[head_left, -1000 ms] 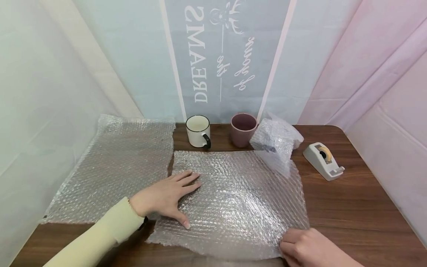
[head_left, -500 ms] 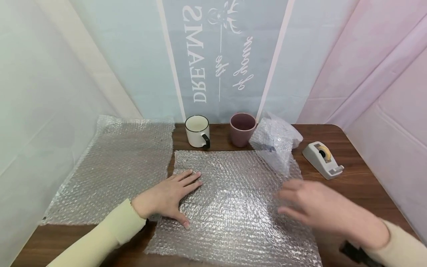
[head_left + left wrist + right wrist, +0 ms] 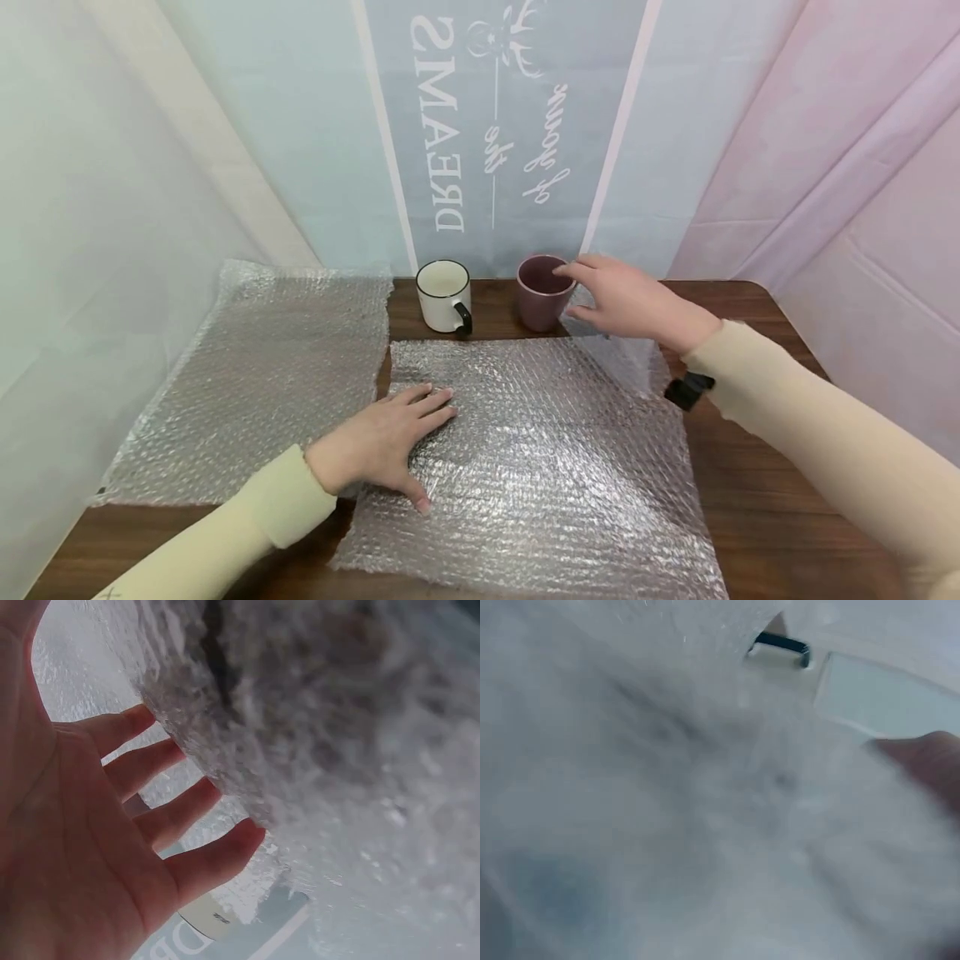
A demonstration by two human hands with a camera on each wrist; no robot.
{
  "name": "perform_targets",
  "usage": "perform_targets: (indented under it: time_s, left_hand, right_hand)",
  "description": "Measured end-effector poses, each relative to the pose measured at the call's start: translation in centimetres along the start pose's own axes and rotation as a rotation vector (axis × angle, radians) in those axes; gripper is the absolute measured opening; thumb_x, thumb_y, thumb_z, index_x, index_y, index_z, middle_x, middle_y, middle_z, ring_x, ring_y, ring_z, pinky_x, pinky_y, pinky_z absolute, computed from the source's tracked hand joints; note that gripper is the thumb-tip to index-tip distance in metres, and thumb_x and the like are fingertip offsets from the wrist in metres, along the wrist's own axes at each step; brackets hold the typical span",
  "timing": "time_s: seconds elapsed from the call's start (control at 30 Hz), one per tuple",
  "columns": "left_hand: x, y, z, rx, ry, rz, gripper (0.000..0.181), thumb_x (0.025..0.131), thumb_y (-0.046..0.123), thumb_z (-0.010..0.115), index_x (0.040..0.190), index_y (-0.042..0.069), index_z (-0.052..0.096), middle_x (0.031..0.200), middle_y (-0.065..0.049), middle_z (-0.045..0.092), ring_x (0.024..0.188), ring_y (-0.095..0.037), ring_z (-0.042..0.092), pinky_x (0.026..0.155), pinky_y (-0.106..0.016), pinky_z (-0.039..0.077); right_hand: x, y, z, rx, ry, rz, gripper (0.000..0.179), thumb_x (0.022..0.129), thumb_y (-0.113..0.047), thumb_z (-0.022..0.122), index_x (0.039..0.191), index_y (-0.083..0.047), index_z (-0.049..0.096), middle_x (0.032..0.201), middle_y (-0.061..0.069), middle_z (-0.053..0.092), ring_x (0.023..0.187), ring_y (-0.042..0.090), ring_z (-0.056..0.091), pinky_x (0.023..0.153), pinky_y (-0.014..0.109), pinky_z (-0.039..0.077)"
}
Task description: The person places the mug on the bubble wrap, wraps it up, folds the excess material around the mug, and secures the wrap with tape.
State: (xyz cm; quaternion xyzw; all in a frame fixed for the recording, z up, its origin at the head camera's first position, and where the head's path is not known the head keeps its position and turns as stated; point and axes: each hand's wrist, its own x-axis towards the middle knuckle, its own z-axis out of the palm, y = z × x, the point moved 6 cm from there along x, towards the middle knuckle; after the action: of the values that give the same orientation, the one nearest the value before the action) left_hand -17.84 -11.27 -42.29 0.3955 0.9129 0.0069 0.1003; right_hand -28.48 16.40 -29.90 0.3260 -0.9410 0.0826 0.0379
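My left hand (image 3: 386,442) lies with fingers spread on the left part of a bubble wrap sheet (image 3: 540,467). In the left wrist view its fingertips meet the blurred plastic. My right hand (image 3: 633,300) is at the mauve cup (image 3: 538,310), fingertips over its right rim and thumb low beside its wall. The right wrist view is mostly blurred plastic, with one finger at the right edge. Behind my right hand, a crumpled bubble wrap bundle is largely hidden, one loose flap (image 3: 618,362) showing. Left of the cup stands a white mug (image 3: 442,304) with a black rim and handle.
A second bubble wrap sheet (image 3: 262,392) covers the left side of the dark wooden table (image 3: 780,500). A printed curtain (image 3: 495,133) hangs right behind the cups. My right forearm (image 3: 817,417) crosses the table's right side.
My right hand has left the sheet's near right corner and moved up and back to the mauve cup. Its arm now hides the tape dispenser seen before. My left hand has stayed put.
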Motion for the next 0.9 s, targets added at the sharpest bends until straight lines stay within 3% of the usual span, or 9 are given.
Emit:
perform_targets:
  time_s: [0.13,0.27,0.53,0.9]
  left_hand:
    - [-0.1,0.2,0.4,-0.020,-0.013,-0.011,0.128,0.054,0.082,0.072,0.156,0.013,0.035,0.164,-0.006,0.020,0.147,-0.036,0.023,0.109,-0.055,0.037]
    - [-0.1,0.3,0.8,-0.024,-0.009,-0.006,0.129,0.054,0.084,0.069,0.156,0.013,0.034,0.165,-0.004,0.017,0.147,-0.037,0.023,0.106,-0.054,0.041]
    - [0.1,0.3,0.7,0.003,0.007,-0.018,0.131,0.051,0.085,0.070,0.155,0.013,0.036,0.163,-0.002,0.024,0.146,-0.037,0.026,0.109,-0.055,0.037]
    - [0.5,-0.1,0.3,0.021,-0.001,-0.032,0.132,0.050,0.084,0.072,0.154,0.011,0.038,0.164,-0.003,0.023,0.146,-0.037,0.025,0.110,-0.055,0.035]
  right_hand:
    - [2.5,0.7,1.3,0.009,-0.099,0.058,0.076,0.090,-0.031,0.075,0.152,-0.007,0.038,0.149,0.023,0.038,0.134,0.041,0.039,0.106,0.055,0.038]
    - [4.2,1.4,2.3,0.007,-0.174,0.102,0.081,0.090,-0.035,0.073,0.155,-0.008,0.032,0.155,0.027,0.027,0.141,0.048,0.025,0.112,0.060,0.027]
    - [6.4,1.8,3.1,-0.030,-0.222,0.103,0.080,0.090,-0.036,0.073,0.152,-0.003,0.036,0.151,0.027,0.037,0.139,0.049,0.028,0.113,0.060,0.026]
    - [7.8,2.5,3.3,0.051,-0.275,0.147,0.092,0.088,-0.037,0.075,0.155,0.002,0.024,0.156,0.026,0.029,0.143,0.042,0.028,0.115,0.053,0.026]
